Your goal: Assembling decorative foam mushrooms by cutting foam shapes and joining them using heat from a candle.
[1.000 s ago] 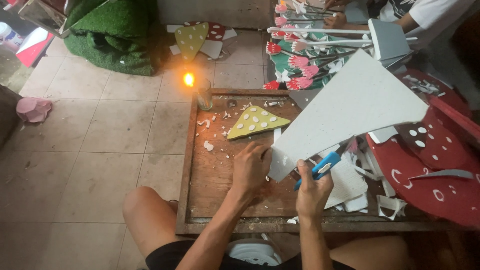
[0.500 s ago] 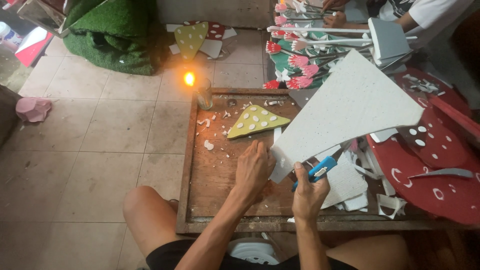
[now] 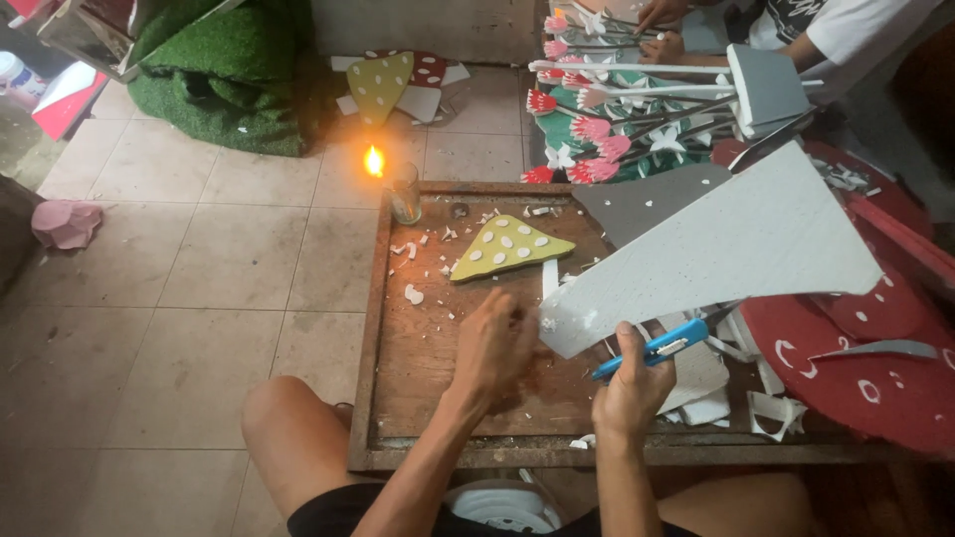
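Right hand point(image 3: 629, 388): fingers clenched round a blue craft knife point(image 3: 652, 348), blade w/ its tip under the lower edge of a big grey-white foam sheet point(image 3: 716, 249). Left hand point(image 3: 494, 346): fingers curled, pressing the sheet's lower left corner onto the wooden desk point(image 3: 438, 348), forearm angled up from the near edge. Yellow white-dotted foam triangle point(image 3: 505, 247) lies mid-desk; lit candle point(image 3: 374, 161) burns at far left corner.

Right hand point(image 3: 629, 390) grips blue cutter point(image 3: 652, 349) under grey foam sheet point(image 3: 726, 249); left hand point(image 3: 497, 343) rests on wooden bench point(image 3: 418, 348).
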